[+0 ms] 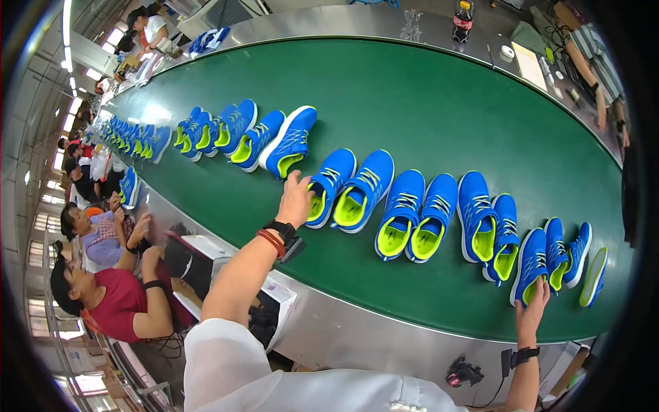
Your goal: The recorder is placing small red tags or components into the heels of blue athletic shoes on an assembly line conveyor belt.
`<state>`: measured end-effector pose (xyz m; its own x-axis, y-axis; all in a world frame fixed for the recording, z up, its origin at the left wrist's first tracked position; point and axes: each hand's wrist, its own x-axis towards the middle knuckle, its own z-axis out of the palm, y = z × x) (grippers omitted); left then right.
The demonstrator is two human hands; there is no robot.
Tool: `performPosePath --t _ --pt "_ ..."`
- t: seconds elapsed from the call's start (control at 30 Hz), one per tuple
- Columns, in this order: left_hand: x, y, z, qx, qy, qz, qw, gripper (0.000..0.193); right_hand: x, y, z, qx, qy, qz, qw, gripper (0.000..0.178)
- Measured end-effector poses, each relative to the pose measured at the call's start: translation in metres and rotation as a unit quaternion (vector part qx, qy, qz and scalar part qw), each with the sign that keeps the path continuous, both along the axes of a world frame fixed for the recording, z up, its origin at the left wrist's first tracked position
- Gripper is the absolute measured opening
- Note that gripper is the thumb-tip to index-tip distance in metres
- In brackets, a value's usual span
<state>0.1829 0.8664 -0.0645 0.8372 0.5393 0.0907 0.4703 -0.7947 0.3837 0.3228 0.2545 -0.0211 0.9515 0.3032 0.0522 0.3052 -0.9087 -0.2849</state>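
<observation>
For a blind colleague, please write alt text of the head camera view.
A person's left hand and right hand are at the heels of blue shoes, lined in a row across a green work surface. Other people are at left and upper right.

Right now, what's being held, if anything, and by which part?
The right grip seems to hold a blue shoe by its heel. The left grip is at the heel of another shoe; whether that is held cannot be told.

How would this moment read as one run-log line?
Left hand: near tilted blue sneaker's heel | right hand: at another blue sneaker's heel | layout: blue sneakers lined along green conveyor belt
</observation>
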Motion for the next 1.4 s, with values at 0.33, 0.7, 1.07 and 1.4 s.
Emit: performPosePath --t 0.33,0.7,1.07,1.4 --pt "0.01 0.065 0.03 0.251 0.415 -0.185 0.855 0.045 0.009 -0.003 0.001 -0.065 -0.004 0.056 0.996 0.047" --pt "0.013 0.088 0.042 0.087 0.253 0.009 0.963 0.073 0.014 -0.005 -0.003 -0.073 0.039 0.076 0.994 0.036" --pt "0.0 0.018 0.047 0.283 0.029 -0.073 0.956 0.03 0.021 -0.001 0.006 -0.084 0.008 0.113 0.99 0.034" --pt "0.015 -0.036 0.021 -0.178 0.091 -0.024 0.98 0.043 0.033 -0.001 0.005 -0.079 -0.038 0.166 0.982 0.028"
